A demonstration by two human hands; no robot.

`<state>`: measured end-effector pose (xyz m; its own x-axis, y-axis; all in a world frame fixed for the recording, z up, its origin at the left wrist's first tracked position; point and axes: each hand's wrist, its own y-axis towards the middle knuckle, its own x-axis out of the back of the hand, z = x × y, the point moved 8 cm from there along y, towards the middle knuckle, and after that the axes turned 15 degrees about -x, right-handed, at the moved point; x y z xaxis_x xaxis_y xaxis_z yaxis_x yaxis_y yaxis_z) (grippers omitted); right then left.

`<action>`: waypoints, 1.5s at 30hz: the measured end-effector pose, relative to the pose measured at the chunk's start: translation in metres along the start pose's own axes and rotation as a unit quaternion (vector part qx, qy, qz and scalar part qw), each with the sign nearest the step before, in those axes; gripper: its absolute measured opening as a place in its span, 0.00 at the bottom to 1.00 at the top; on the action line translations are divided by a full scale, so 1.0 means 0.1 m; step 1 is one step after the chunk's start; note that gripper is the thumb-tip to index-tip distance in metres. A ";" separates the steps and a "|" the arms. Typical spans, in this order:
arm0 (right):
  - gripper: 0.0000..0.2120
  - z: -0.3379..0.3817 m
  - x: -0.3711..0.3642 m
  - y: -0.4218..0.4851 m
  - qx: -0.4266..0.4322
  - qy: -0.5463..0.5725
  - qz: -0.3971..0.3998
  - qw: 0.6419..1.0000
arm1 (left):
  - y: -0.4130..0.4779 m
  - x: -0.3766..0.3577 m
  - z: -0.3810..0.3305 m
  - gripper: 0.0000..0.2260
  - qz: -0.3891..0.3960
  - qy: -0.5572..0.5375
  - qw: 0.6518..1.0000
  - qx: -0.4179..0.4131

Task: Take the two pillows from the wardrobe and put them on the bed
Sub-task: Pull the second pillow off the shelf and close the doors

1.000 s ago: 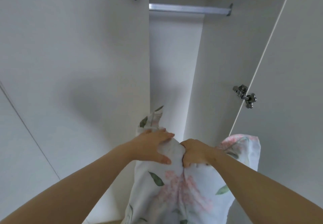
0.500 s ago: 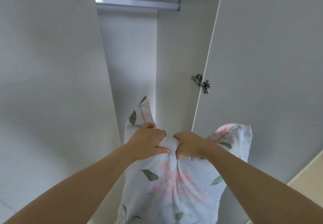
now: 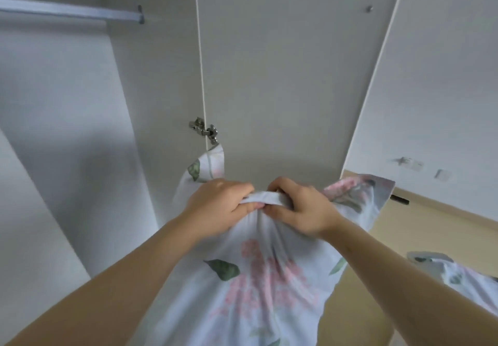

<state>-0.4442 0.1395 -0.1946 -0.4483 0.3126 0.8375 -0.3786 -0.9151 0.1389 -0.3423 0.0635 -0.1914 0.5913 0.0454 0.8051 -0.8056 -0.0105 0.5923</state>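
A white pillow (image 3: pixel 250 278) with pink flowers and green leaves hangs upright in front of me, outside the open wardrobe (image 3: pixel 67 103). My left hand (image 3: pixel 218 208) and my right hand (image 3: pixel 299 208) both pinch its top edge at the middle, knuckles nearly touching. Its two upper corners stick up on either side of my hands. At the lower right, a patch of the same floral fabric (image 3: pixel 458 278) shows past my right forearm; I cannot tell whether it is the second pillow or bedding.
The wardrobe's open door (image 3: pixel 283 76) stands straight ahead with a metal hinge (image 3: pixel 203 130) on its left edge. A hanging rail (image 3: pixel 70 14) crosses the wardrobe's top left. Beige floor (image 3: pixel 420 232) and a white wall (image 3: pixel 444 89) lie to the right.
The view has swung right: the wardrobe opening slid left and floor and floral fabric came into sight at right. Both hands keep the same grip on the pillow's top.
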 end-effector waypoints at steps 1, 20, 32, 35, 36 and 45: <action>0.22 -0.03 0.10 -0.07 0.016 0.013 -0.036 0.999 | 0.06 -0.02 -0.04 0.22 -0.002 0.002 1.000 -0.010; 0.05 -1.17 0.92 0.62 -0.265 0.223 -0.111 0.931 | 0.60 -0.39 -0.35 0.29 -0.048 0.018 0.999 0.002; 0.09 -0.68 0.77 0.46 -0.060 0.140 -0.049 0.987 | 0.39 0.08 -0.23 0.27 -0.039 0.088 0.995 0.014; 0.07 -0.41 0.66 0.33 0.005 0.122 -0.022 0.992 | 0.28 0.28 -0.29 0.29 -0.024 0.115 0.993 -0.007; 0.07 -0.31 0.60 0.30 0.026 0.120 -0.012 0.992 | 0.22 0.35 -0.30 0.30 -0.019 0.134 0.991 -0.010; 0.09 0.73 0.02 0.12 0.133 0.156 0.064 0.977 | -0.58 1.07 -0.30 0.29 0.006 0.220 0.974 0.054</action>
<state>-0.3908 0.1104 -0.1525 -0.7191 0.2164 0.6604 -0.0980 -0.9724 0.2119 -0.2330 0.0992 -0.1407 0.4899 0.4683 0.7353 -0.7905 -0.1170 0.6012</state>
